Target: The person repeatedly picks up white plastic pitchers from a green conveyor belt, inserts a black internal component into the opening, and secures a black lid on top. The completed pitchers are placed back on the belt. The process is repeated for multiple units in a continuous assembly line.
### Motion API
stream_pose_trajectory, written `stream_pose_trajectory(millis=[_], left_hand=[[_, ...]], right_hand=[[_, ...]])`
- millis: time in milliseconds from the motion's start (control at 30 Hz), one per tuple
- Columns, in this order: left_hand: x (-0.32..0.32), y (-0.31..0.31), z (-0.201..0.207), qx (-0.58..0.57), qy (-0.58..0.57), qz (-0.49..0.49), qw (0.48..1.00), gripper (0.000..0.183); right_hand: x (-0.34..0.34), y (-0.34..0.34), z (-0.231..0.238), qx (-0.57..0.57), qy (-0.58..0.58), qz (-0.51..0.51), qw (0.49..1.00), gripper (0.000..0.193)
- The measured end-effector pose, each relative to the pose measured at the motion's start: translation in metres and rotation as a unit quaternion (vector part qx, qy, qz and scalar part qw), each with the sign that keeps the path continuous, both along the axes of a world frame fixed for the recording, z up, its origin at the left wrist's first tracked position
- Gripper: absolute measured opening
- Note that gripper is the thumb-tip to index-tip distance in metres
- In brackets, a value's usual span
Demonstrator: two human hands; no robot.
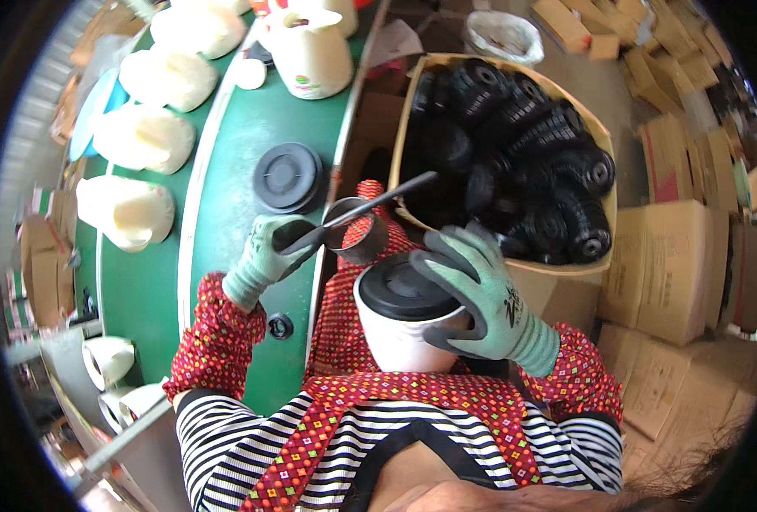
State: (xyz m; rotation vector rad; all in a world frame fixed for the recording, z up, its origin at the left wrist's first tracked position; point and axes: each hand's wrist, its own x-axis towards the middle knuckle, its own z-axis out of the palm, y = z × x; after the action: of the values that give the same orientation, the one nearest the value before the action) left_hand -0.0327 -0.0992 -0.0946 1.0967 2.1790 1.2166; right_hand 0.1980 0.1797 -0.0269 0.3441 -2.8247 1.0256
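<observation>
My left hand point(278, 247), in a green and grey glove, is closed on a dark rod point(395, 194) that slants up to the right. Below the rod sits a dark, cup-like cylinder point(361, 243); whether the two are joined I cannot tell. In front of my apron a white plastic vessel point(400, 341) stands with a round black cap point(408, 288) on top. My gloved right hand point(476, 294) grips its right side, fingers on the cap's edge and thumb lower on the wall. A grey-black round disc point(288, 177) lies on the green belt beyond my left hand.
A green conveyor belt point(233, 162) runs along my left, with white pitchers point(313, 55) at its far end and several white bodies point(127, 213) on its left side. Ahead right, a carton point(604, 136) holds stacked black discs point(515, 145). Cardboard boxes point(668, 273) stand at right.
</observation>
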Motion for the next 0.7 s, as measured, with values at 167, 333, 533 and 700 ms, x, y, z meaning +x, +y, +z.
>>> stream_pose_trajectory(millis=[167,333,533,700], left_hand=[[0.04,-0.109,-0.033,-0.147,0.103,0.246,0.952,0.019],[0.068,-0.18,-0.089,-0.289,0.076,0.339,0.892,0.024],[0.113,-0.143,-0.011,0.032,0.132,0.19,0.972,0.101],[0.165,-0.144,0.03,0.209,-0.23,0.163,0.937,0.098]], right_hand=[[0.004,-0.007,-0.043,-0.142,0.077,-0.057,0.985,0.055],[-0.014,-0.022,-0.033,-0.216,0.075,-0.084,0.97,0.042],[-0.043,-0.021,-0.03,-0.398,0.03,-0.214,0.892,0.035],[-0.09,-0.1,-0.056,-0.651,-0.21,-0.116,0.721,0.056]])
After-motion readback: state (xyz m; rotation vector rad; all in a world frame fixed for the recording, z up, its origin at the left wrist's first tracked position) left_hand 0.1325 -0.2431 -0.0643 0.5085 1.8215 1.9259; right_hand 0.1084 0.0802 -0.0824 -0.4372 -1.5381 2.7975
